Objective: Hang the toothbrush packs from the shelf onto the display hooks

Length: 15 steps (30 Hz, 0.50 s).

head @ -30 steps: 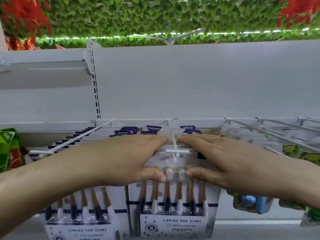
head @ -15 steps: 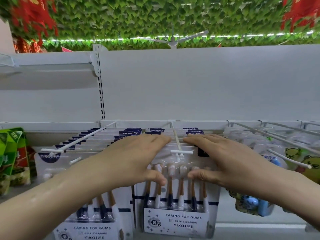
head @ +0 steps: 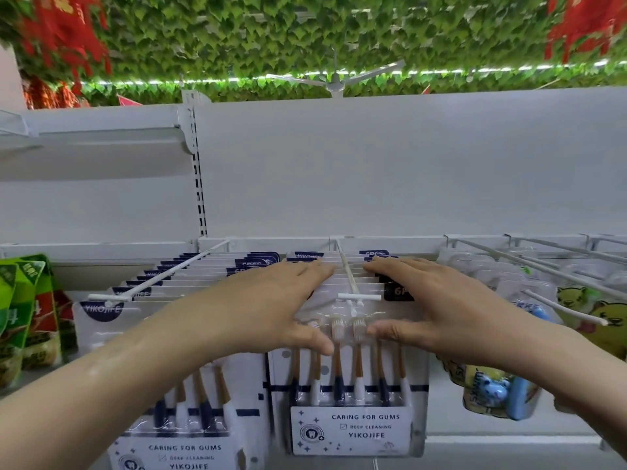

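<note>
On the left hook point(head: 159, 283) hangs one row of toothbrush packs point(head: 176, 418); at the centre hook point(head: 349, 276), the left hand point(head: 271, 307) and right hand point(head: 437, 310) lie flat, fingers straight, across the tops of the middle packs point(head: 353, 401), thumbs against the front one.

Glossy clear plastic blister over white printed card on toothbrush packs point(head: 353, 385); smooth white-coated metal display hooks point(head: 346, 269); matt white back panel point(head: 373, 164).
</note>
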Available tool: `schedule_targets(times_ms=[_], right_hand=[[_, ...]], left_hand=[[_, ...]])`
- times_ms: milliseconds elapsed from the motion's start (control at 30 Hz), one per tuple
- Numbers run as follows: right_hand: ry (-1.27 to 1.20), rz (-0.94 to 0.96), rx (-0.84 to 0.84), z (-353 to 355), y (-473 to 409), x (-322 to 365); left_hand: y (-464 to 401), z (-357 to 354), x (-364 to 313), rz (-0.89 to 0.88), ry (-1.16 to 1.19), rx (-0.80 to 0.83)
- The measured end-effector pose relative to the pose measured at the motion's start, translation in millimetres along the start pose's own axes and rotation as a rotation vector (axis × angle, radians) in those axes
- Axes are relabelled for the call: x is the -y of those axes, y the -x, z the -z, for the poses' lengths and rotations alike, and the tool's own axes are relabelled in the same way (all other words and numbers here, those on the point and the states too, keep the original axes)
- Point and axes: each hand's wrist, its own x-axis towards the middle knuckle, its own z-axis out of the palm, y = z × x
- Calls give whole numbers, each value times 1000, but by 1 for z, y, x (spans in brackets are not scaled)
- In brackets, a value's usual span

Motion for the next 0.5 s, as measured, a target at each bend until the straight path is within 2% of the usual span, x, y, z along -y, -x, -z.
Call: schedule_targets(times_ms=[500], right_hand=[[-58, 16, 33, -7, -9, -11]], left_hand=[[-10, -3, 1, 14, -94, -33]])
